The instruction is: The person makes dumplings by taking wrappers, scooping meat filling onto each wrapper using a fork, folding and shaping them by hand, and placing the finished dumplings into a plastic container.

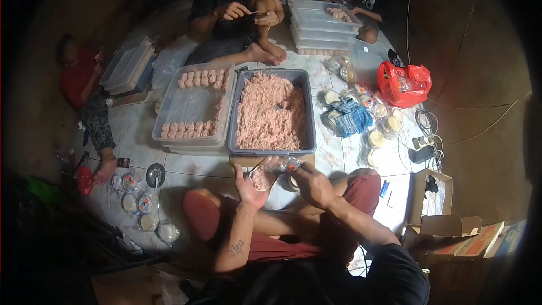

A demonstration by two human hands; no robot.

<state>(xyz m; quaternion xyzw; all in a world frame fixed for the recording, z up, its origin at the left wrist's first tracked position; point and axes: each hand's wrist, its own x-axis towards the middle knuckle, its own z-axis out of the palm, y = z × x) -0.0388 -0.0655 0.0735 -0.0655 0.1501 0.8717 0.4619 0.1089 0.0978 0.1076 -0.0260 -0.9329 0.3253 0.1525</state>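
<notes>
Hands (255,183) near grey tub (307,110) of pink mixture (271,116)

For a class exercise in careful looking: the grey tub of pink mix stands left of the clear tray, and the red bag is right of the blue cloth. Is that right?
Not quite: the head view shows the grey tub of pink mix right of the clear tray. The red bag is right of the blue cloth.
</notes>
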